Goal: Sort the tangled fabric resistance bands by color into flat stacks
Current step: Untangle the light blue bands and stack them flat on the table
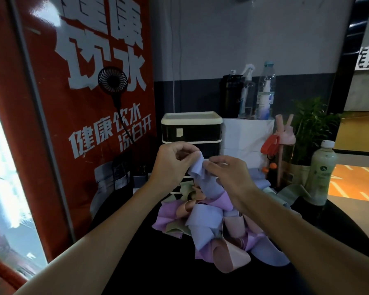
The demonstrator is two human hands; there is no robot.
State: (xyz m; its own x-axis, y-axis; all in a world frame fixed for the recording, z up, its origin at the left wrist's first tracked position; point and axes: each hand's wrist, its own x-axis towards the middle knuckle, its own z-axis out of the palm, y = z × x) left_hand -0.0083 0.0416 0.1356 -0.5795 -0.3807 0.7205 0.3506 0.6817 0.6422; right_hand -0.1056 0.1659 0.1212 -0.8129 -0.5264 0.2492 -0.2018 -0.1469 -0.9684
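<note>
- Both hands are raised above the dark bench point(136, 262): the left hand point(170, 162) and the right hand point(226, 173) each have their grip closed on the top of one blue band point(197, 169), thumb and fingertips pinching the cloth from either side.
- The band trails down from the hands into the tangled pile point(211, 226) of blue, purple, pink and pale green loops lying on the bench just below the wrists; its lower end seems to be caught among the others.
- To do this step well, I judge the pinch should stay light and near the edge, so the fabric can slide free rather than bunch.
- Lifting straight up, slowly, would likely let the neighbouring purple and pink loops drop off; a sharp pull risks dragging the whole heap along.
- If it snags, one hand could hold the pile down while the other draws the band clear.
- More blue cloth point(260, 179) lies behind the right hand, near the bottles; whether that is a started stack I cannot tell.
- Once free, the band wants flattening between both hands before it is laid down.
</note>
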